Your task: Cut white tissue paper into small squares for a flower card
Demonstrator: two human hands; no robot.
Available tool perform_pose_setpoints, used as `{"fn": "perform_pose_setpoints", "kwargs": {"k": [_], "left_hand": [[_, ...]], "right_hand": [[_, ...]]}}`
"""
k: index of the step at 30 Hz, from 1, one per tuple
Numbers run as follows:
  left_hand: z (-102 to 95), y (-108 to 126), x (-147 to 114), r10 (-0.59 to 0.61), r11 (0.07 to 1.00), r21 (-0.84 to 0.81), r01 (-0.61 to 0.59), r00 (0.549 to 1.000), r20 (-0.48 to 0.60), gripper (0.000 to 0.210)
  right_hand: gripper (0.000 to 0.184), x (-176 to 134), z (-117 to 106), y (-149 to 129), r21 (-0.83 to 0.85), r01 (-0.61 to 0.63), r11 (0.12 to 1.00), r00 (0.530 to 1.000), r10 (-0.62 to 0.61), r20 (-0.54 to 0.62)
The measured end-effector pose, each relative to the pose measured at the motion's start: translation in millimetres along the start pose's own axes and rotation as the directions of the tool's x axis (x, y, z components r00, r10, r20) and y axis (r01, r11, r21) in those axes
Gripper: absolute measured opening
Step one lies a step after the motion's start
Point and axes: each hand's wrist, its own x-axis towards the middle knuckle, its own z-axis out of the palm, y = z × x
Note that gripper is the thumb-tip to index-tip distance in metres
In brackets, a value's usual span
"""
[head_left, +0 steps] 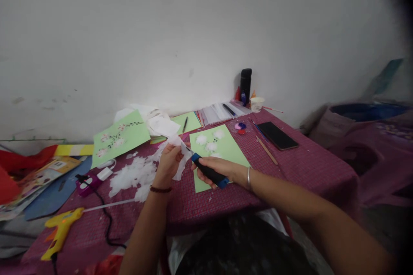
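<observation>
My left hand [170, 161] is closed, pinching a thin white tissue-like sheet [179, 172] above the table. My right hand [217, 169] wraps round a black-and-blue handled tool [211, 172] with a thin metal tip. That tip points left and meets the edge of the white sheet; its exact kind is hard to make out. Under and beyond the right hand lies a light green card [226, 146] with white fluffy flowers and small dark leaves. A heap of torn white pieces [134, 177] spreads left of my left wrist.
A finished-looking green card with flowers [119, 137] lies at the back left. A yellow glue gun [61, 232] and purple power strip [87, 184] with cords sit at left. On the right are a phone [278, 135], wooden stick [266, 150], paint dish [240, 127], white cup [257, 104] and black bottle [245, 86].
</observation>
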Motion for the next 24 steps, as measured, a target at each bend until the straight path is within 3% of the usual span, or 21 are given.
{"fn": "perform_pose_setpoints", "kwargs": {"k": [10, 19, 24], "left_hand": [[1.1, 1.0, -0.9, -0.019, 0.996, 0.092, 0.012, 0.997, 0.08, 0.021], [1.5, -2.7, -1.0, 0.034, 0.991, 0.13, -0.038, 0.999, 0.034, 0.026], [1.4, -5.1, -1.5, -0.038, 0.998, 0.047, 0.037, 0.999, 0.035, 0.032]], "right_hand": [[0.036, 2.0, -3.5, 3.7, 0.008, 0.011, 1.0, 0.999, -0.012, 0.039], [0.034, -1.1, -0.6, 1.4, 0.007, 0.008, 1.0, 1.0, -0.008, 0.007], [0.041, -1.8, -0.3, 1.5, -0.03, -0.009, 1.0, 1.0, 0.008, -0.013]]}}
